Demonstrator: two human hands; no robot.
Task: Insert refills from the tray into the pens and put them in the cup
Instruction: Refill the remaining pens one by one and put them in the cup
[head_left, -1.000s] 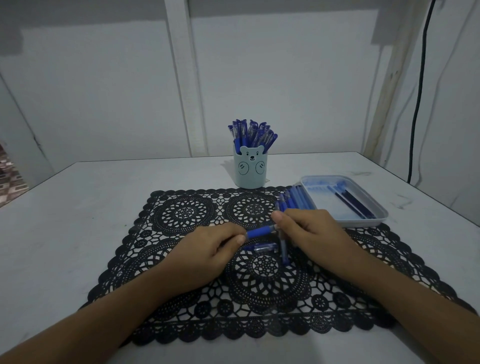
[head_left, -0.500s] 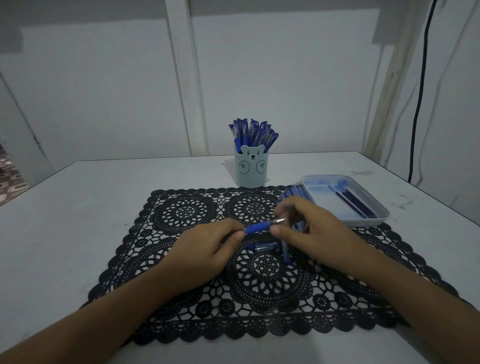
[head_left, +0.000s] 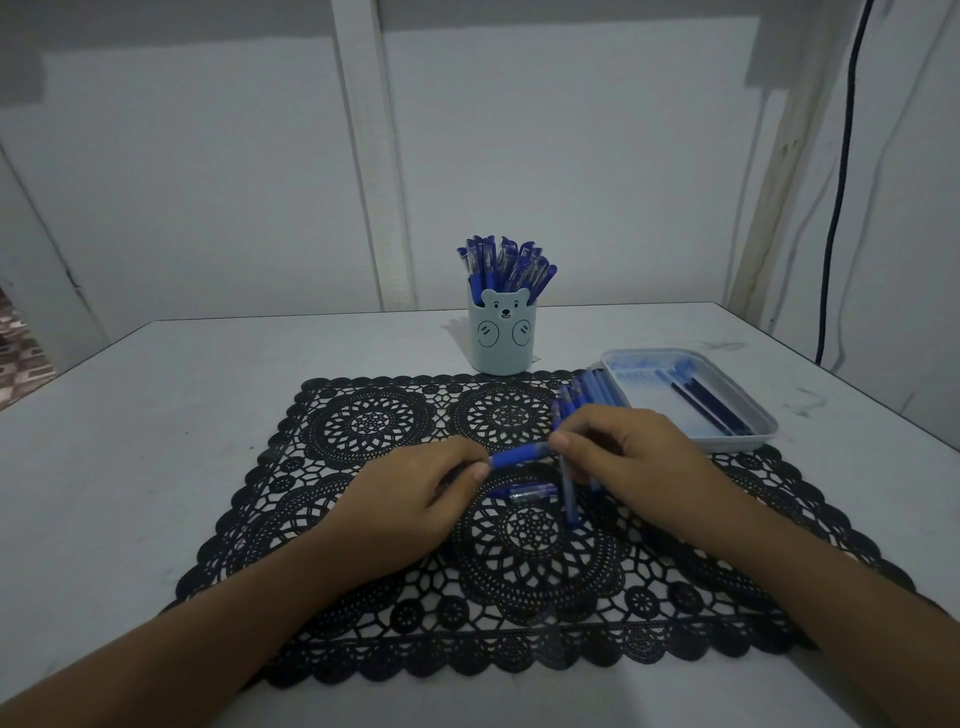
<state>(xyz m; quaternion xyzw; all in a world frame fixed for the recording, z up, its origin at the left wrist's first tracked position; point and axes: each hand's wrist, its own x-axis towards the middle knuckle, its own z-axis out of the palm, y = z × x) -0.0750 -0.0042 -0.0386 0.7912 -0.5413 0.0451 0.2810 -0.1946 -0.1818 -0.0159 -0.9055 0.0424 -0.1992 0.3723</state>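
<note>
Dim indoor scene with a cold blue-grey cast; no lamp or window is in view. The light is soft and even, without glare. A pale blue bear-faced plastic cup (head_left: 501, 338) throws a faint shadow to its left on the white table (head_left: 156, 415). The black lace placemat (head_left: 363, 426) is sharp at centre, softer toward the bottom edge. Wide-angle distortion tilts the white wall battens (head_left: 369, 156) outward.
</note>
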